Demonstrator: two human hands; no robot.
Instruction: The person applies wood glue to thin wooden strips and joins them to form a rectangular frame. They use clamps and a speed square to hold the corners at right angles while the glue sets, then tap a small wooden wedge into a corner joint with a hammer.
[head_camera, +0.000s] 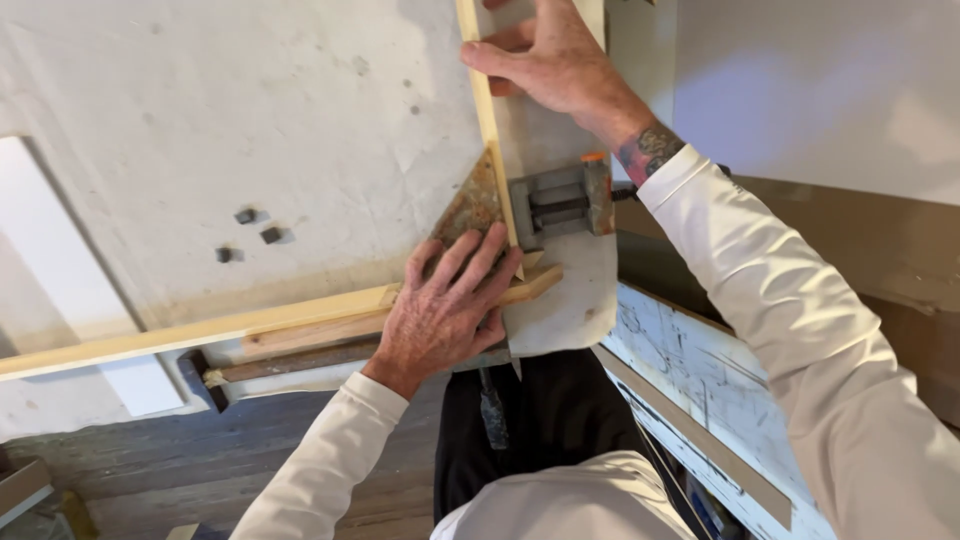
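Note:
My left hand (447, 305) lies flat, fingers spread, pressing down on the corner where two thin wooden strips meet on a white worktable (250, 120). One long wooden strip (190, 335) runs left along the table's near edge. The other wooden strip (488, 120) runs away from me. My right hand (555, 62) grips that far strip near the top of the view. A rusty metal corner clamp (472, 205) sits inside the angle, its grey screw vise (560, 200) to the right of the joint.
Three small dark blocks (247, 235) lie on the tabletop at the left. A white board (60, 270) lies at the left edge. A paint-marked bench edge (700, 400) runs along the right. Below the table is a grey plank floor (200, 470).

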